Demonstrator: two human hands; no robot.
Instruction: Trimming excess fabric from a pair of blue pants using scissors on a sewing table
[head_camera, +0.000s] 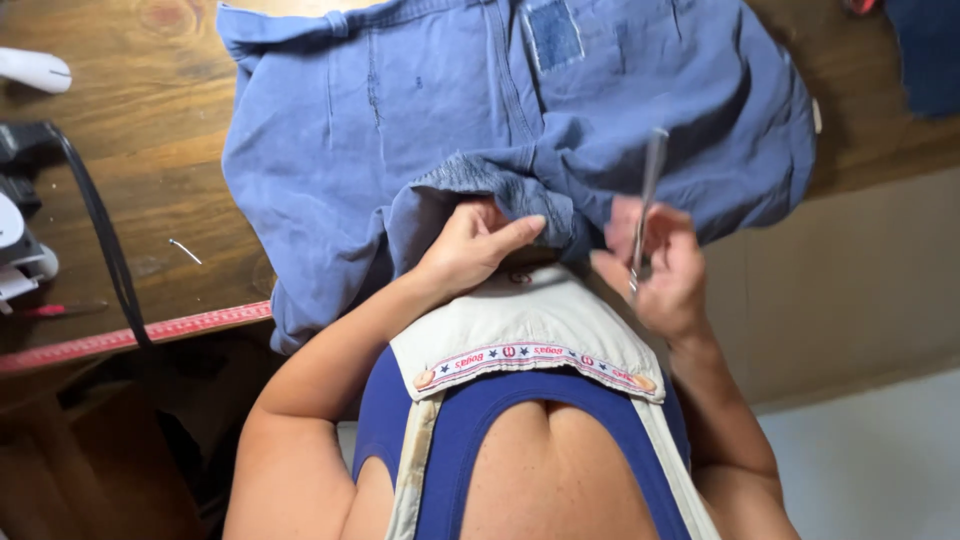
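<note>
A blue denim garment (450, 110) lies spread over a brown wooden table (130, 190), its edge hanging toward me. My left hand (475, 245) pinches a folded, frayed hem of the garment between thumb and fingers. My right hand (660, 270) is closed around a thin, shiny metal tool (650, 185), blurred by motion, that points up over the cloth. A darker square patch (553, 32) shows on the garment near the top.
A red measuring tape (130, 337) runs along the table's front edge. At the left lie a black cord (100, 225), white machine parts (20, 250), a white object (35, 68) and a red pen (55, 310). More dark blue cloth (925, 50) sits top right.
</note>
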